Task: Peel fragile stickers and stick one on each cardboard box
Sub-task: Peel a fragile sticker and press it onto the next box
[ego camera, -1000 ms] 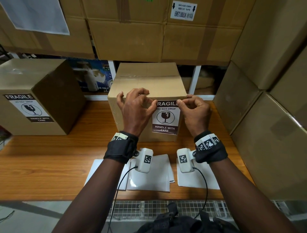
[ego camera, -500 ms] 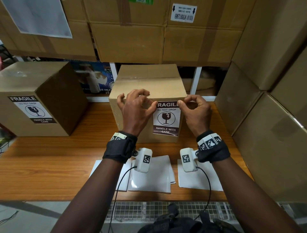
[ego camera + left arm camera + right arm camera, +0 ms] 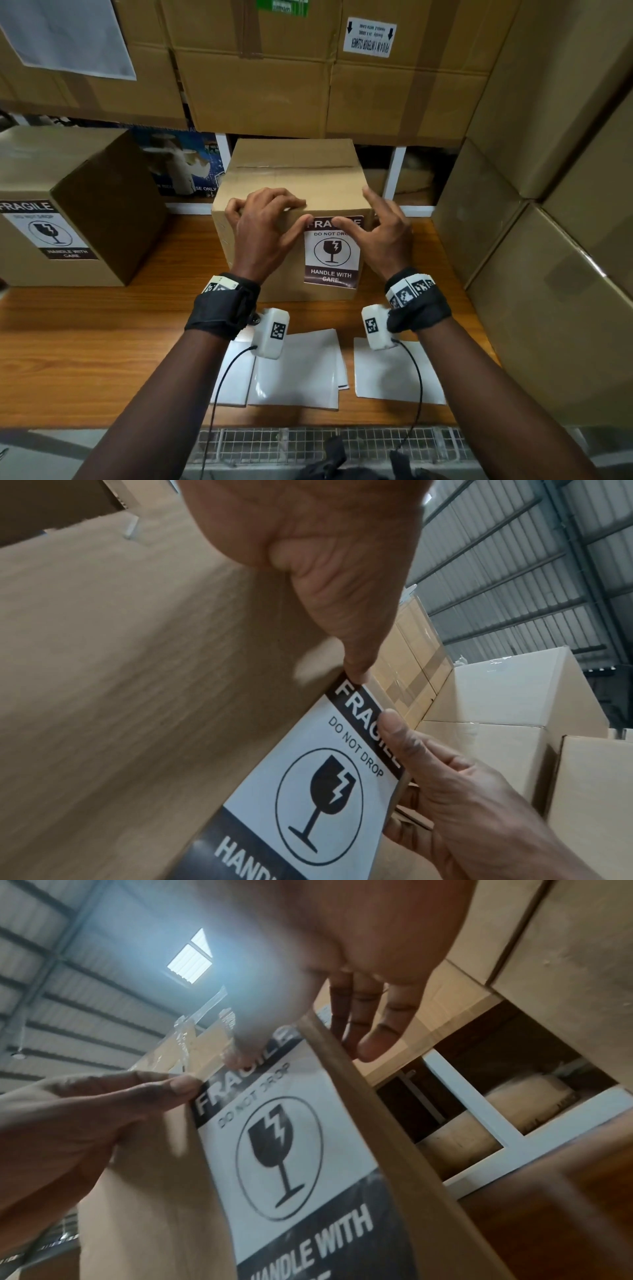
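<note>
A small cardboard box (image 3: 291, 178) stands mid-table with a FRAGILE sticker (image 3: 330, 253) on its front face. My left hand (image 3: 270, 226) lies over the box's top front edge, and its thumb (image 3: 342, 620) presses the sticker's (image 3: 308, 791) top left corner. My right hand (image 3: 380, 233) is spread, its straight fingers reaching past the box's right corner. Its thumb (image 3: 250, 1031) presses the dark top band of the sticker (image 3: 284, 1139). Neither hand holds anything.
A second box (image 3: 85, 192) at the left carries its own fragile sticker (image 3: 48, 229). White backing sheets (image 3: 298, 373) lie on the wooden table (image 3: 102, 342) near its front edge. Large cartons (image 3: 548, 274) wall in the right side, and more cartons (image 3: 257, 85) are stacked behind.
Both hands stopped pinching the sticker's top corners. The right fingers straightened and spread, with the thumb now on the top band. The left fingers settled on the box's top edge.
</note>
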### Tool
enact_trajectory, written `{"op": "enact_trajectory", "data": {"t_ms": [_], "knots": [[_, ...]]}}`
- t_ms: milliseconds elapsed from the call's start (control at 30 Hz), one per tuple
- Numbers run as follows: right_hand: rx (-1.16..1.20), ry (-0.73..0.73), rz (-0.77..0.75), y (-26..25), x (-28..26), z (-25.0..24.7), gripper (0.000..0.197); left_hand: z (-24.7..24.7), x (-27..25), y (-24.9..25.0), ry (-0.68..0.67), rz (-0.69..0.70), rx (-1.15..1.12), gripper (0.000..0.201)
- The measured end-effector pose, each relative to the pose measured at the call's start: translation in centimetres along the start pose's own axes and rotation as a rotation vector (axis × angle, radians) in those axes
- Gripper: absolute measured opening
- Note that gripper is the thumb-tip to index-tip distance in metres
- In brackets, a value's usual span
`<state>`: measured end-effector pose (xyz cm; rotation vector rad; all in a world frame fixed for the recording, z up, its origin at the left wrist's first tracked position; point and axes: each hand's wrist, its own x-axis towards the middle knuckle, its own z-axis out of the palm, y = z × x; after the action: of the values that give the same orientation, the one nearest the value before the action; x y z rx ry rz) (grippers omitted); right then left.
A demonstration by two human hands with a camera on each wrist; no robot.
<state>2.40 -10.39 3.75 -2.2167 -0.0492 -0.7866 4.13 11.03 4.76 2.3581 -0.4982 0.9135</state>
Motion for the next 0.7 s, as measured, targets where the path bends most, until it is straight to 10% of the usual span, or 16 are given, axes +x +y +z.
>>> {"op": "enact_trajectory", "data": {"t_ms": [267,433,700], "knots": [[0.092,-0.209,-0.127,2.0,1.7,-3.2,0.055,1.5,0.5,2.0,0.04,-0.156,0.095,0.064],[0.096,-0.331,-0.166,2.6,2.0,-4.2,0.052,1.3,-0.2,0.3,0.045,-0.008,0.113,0.048],[0.199,-0.355,0.209,2.1,0.6,-1.5,0.11,1.0,-1.0,-1.9,-0.009,0.216,0.149,0.056]]}}
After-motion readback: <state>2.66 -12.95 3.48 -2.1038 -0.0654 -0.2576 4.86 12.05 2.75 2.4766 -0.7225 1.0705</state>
